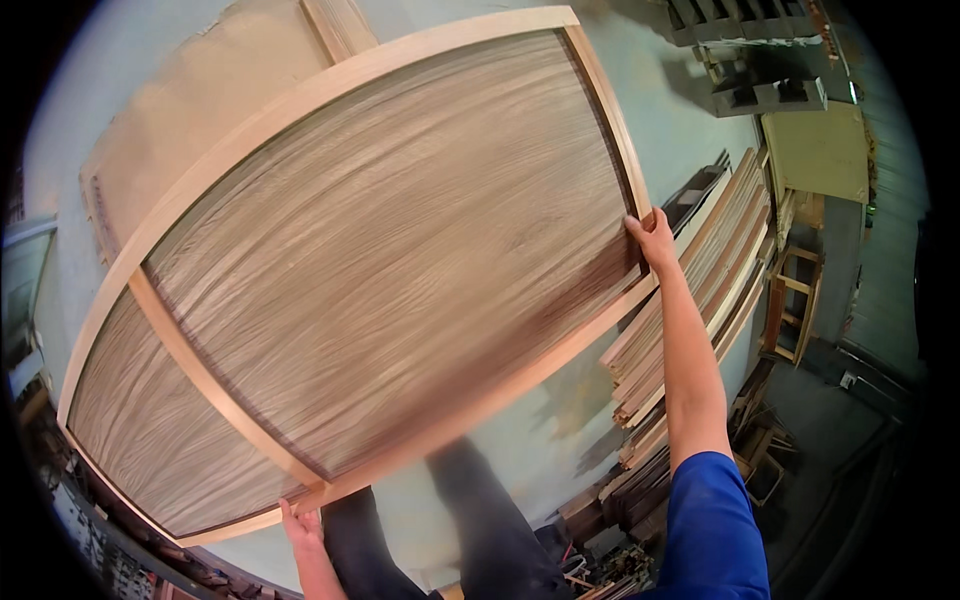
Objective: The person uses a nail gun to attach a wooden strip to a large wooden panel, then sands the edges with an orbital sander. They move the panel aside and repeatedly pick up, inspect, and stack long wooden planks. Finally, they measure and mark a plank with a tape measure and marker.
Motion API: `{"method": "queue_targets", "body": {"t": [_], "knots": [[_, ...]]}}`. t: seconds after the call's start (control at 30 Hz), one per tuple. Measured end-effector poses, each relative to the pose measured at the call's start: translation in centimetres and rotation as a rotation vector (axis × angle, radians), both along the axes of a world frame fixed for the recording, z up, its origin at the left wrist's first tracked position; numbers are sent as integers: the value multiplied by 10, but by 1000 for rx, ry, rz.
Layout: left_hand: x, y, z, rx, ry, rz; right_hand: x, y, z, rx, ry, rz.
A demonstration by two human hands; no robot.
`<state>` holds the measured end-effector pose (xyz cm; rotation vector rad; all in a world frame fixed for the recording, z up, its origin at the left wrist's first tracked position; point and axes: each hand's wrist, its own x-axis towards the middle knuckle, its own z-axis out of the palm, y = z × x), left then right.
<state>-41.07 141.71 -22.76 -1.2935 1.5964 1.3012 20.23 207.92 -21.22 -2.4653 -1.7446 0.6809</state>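
matt grained veneer panel (390, 260) framed in smooth pale wooden strips (520, 375).

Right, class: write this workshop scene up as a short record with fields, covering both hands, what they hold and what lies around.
Held thing: large framed wood panel, pale frame, grained brown face, one crossbar
Left hand: grips the panel's lower frame edge
Right hand: grips the frame's right corner
Panel pose: lifted and tilted above the floor
Right of the panel: stack of wood strips
Beyond: wooden stool frame
Underfoot: pale floor
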Motion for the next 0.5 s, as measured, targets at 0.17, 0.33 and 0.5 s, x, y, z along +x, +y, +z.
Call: {"method": "queue_targets", "body": {"t": [0.17, 0.33, 0.5], "knots": [[-3, -2, 1, 15, -12, -23, 9, 21, 2, -22, -83, 118], [3, 2, -8, 14, -43, 22, 25, 30, 4, 32, -73, 126], [4, -13, -15, 23, -65, 46, 24, 37, -7, 18, -56, 143]]}}
